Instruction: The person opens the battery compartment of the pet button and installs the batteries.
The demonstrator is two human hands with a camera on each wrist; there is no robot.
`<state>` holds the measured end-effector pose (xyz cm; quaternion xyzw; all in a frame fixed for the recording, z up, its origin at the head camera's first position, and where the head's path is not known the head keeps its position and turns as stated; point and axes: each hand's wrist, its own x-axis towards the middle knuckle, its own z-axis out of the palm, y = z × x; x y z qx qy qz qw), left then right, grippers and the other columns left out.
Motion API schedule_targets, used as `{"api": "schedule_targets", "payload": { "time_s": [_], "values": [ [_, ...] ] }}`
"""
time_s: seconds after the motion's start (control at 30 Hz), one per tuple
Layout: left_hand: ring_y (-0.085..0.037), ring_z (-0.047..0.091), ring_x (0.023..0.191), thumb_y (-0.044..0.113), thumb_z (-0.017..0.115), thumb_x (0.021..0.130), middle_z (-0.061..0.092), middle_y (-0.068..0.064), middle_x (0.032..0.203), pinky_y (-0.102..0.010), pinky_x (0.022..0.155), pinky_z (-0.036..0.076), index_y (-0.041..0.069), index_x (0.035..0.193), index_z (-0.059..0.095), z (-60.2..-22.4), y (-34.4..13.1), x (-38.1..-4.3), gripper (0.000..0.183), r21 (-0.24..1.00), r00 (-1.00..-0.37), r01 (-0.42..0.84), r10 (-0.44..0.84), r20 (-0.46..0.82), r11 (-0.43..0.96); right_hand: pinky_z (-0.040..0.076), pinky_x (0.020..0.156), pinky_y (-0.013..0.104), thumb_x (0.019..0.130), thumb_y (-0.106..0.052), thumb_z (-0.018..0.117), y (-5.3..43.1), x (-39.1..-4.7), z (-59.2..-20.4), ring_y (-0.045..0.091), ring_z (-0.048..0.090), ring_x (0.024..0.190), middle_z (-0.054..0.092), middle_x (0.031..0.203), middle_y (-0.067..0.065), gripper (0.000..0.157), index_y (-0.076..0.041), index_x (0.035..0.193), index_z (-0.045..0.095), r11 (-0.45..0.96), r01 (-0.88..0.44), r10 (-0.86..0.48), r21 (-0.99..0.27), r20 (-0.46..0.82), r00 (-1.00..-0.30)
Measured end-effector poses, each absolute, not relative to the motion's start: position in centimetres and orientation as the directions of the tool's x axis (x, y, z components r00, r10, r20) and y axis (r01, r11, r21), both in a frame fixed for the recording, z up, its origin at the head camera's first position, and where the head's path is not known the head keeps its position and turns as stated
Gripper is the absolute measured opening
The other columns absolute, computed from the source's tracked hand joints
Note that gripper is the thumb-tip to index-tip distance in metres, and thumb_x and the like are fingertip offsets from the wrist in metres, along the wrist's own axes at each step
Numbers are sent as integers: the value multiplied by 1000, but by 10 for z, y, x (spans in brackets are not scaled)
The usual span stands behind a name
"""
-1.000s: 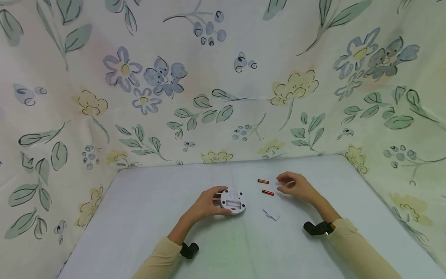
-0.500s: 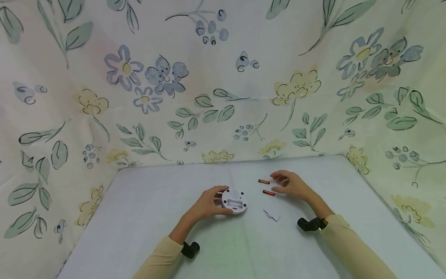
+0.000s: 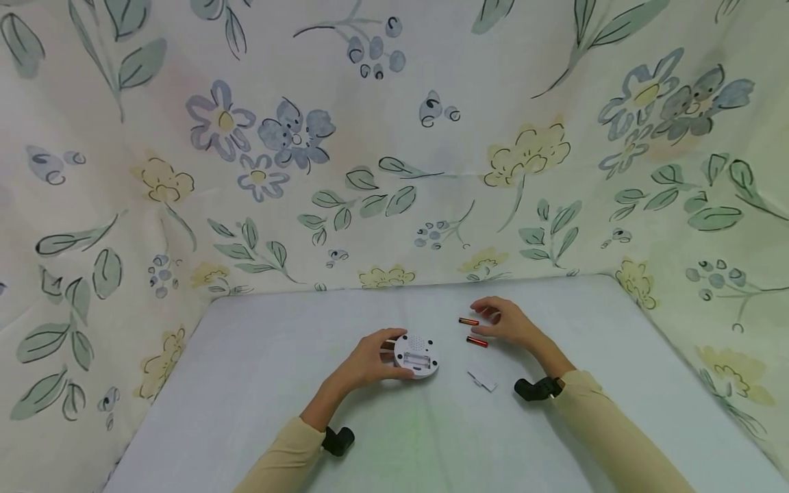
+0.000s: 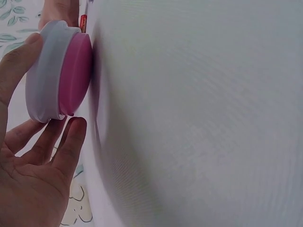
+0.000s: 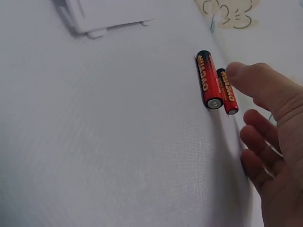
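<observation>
1. Key relation, right of centre in the head view: the upper red-and-black cylindrical battery [image 3: 468, 321] lies on the white cloth-covered table [image 3: 277, 356], just left of the right hand [image 3: 502, 320], in line with the gap between thumb and forefinger. Contact cannot be told.
2. Long axes: this battery and the lower red-and-black cylindrical battery [image 3: 477, 342] lie flat, roughly parallel, running left to right with the right ends slightly lower in the frame.
3. Nearer hand: the right, its thumb and fingers apart, bent, with nothing held. In the right wrist view its thumb tip appears beside the smaller-looking battery.
4. The left hand [image 3: 370, 359], left of the batteries, has thumb and fingers clamped on the rim of a round white plastic device with a pink underside [image 3: 417, 342]; its battery compartment [image 3: 417, 360] faces up.
5. Count: two batteries, apart; one device; one thin white plastic cover [image 3: 481, 380], below the batteries in the frame; two hands.
</observation>
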<state>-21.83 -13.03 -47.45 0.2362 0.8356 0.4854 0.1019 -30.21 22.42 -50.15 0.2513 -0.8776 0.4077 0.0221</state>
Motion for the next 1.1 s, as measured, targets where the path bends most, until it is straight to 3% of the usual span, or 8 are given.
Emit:
{"api": "schedule_targets", "payload": {
  "time_s": [0.33, 0.57, 1.1],
  "values": [
    [-30, 59, 117, 21, 91, 80, 56, -13, 137, -36, 96, 53, 3, 145, 52, -476, -130, -219, 78, 855, -869, 305, 491, 68, 420, 51, 83, 38, 83, -14, 86, 219, -302, -504, 23, 58, 96, 67, 107, 3, 33, -4, 112, 72, 576, -425, -392, -698, 220, -893],
    [-28, 59, 117, 19, 91, 80, 56, -12, 137, -35, 96, 53, 2, 145, 52, -476, -129, -218, 78, 853, -867, 309, 492, 72, 420, 50, 76, 37, 86, -11, 83, 221, -303, -505, 20, 56, 87, 63, 94, 0, 8, -12, 91, 75, 605, -431, -385, -670, 228, -894],
    [-31, 59, 118, 21, 90, 80, 55, -14, 138, -34, 95, 53, 2, 146, 52, -473, -126, -217, 78, 846, -867, 309, 495, 63, 434, 52, 70, 27, 90, -13, 80, 236, -294, -505, 18, 60, 79, 67, 87, -3, 8, -11, 96, 74, 512, -439, -381, -738, 263, -886]
  ]
}}
